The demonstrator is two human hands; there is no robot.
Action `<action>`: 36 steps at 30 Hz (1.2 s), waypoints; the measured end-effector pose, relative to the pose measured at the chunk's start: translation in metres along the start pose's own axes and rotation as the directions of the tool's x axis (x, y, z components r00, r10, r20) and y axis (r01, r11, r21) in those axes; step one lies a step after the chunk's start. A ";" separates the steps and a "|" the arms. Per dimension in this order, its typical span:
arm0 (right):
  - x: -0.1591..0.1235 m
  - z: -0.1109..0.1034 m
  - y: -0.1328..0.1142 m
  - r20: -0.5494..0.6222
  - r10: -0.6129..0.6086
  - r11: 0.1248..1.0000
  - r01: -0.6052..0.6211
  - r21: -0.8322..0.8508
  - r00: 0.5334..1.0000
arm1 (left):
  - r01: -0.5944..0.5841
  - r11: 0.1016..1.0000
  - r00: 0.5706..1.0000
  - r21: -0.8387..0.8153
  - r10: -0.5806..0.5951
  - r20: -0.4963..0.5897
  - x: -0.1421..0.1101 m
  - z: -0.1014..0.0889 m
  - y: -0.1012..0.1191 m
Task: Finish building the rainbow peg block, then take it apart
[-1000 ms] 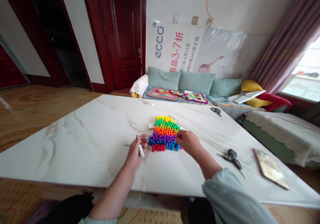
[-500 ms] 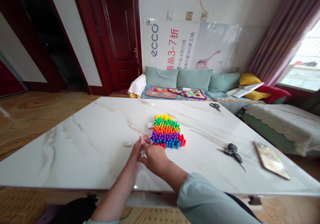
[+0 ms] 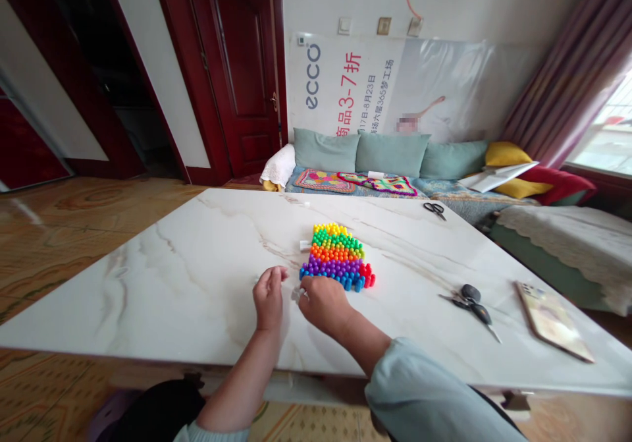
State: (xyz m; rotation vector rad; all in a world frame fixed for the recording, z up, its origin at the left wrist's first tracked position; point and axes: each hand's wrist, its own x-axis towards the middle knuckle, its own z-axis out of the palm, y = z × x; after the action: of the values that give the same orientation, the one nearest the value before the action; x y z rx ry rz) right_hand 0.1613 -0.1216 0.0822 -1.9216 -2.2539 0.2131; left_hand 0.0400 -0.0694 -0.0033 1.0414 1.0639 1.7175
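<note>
A block of shiny beads point(image 3: 336, 252) lies on the marble-patterned table point(image 3: 172, 277), its rows running yellow, green, orange, purple and blue, with several red beads point(image 3: 366, 275) at its right corner. My right hand point(image 3: 323, 302) is closed at the near edge of the block and covers part of the blue row. At its fingertips shows a small whitish, clear piece point(image 3: 297, 293), too small to name. Left of the block, my left hand point(image 3: 269, 295) is raised with thumb and fingers pinched together. What it pinches cannot be made out.
A small white piece point(image 3: 305, 246) lies against the block's left side. To the right are black-handled tools point(image 3: 471, 303) with a pointed tip and a phone point(image 3: 553, 320). Black scissors point(image 3: 434, 209) rest near the far edge. A sofa point(image 3: 385, 152) stands beyond the table.
My hands were together at the block's near left corner; now they are apart, the left one further left and the right one at the blue row. The view has shifted slightly.
</note>
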 end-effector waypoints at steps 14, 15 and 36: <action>-0.010 -0.013 0.033 0.066 0.058 0.998 -0.060 0.022 0.996 | -0.125 0.841 0.992 0.526 0.104 0.069 0.005 -0.005 -0.014; -0.010 -0.015 0.037 0.071 0.064 0.998 -0.065 0.017 0.995 | -0.116 0.867 0.993 0.484 0.093 0.072 0.005 -0.005 -0.013; -0.004 0.004 0.070 0.142 0.104 0.992 -0.093 -0.083 0.984 | -0.411 0.897 0.645 0.161 0.161 0.747 -0.022 0.015 -0.001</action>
State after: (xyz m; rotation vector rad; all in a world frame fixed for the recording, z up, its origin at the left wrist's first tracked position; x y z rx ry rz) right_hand 0.2285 -0.1149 0.0624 -2.1248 -2.2890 0.2949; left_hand 0.0607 -0.0864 -0.0049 1.9896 0.6645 1.1557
